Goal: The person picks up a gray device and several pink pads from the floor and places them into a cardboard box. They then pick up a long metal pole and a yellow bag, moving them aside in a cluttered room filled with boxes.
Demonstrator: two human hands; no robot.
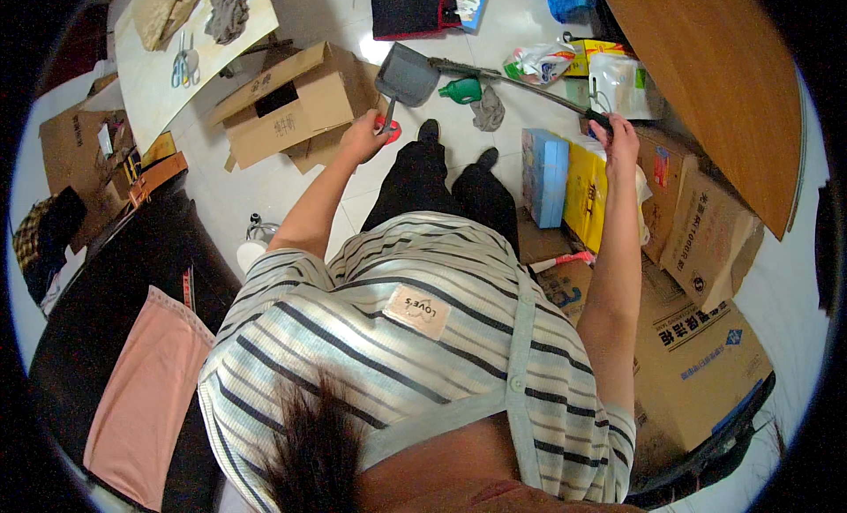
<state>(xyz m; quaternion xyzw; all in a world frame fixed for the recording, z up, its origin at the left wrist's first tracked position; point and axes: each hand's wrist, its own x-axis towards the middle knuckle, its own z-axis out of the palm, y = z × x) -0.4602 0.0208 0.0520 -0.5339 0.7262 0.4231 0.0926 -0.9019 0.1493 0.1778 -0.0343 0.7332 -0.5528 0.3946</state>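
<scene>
My left hand (362,138) is closed round the handle of a grey dustpan (408,74), whose pan is turned away from me near the floor. A red round thing (391,134) shows beside that hand; I cannot tell whether it touches it. In my right hand (620,142) is the dark grip of a long thin broom (529,86). The broom slants to the left, and its rough dark far end meets the dustpan's right edge. Just below the broom, a green plastic bottle (460,90) and a crumpled grey cloth (488,110) lie on the floor.
An open cardboard box (287,112) stands left of the dustpan. Scissors (183,65) lie on a pale table at the upper left. Beside my right arm are a blue box (545,178), a yellow package (585,195) and several cartons (706,363). A brown wooden panel (715,81) leans at right.
</scene>
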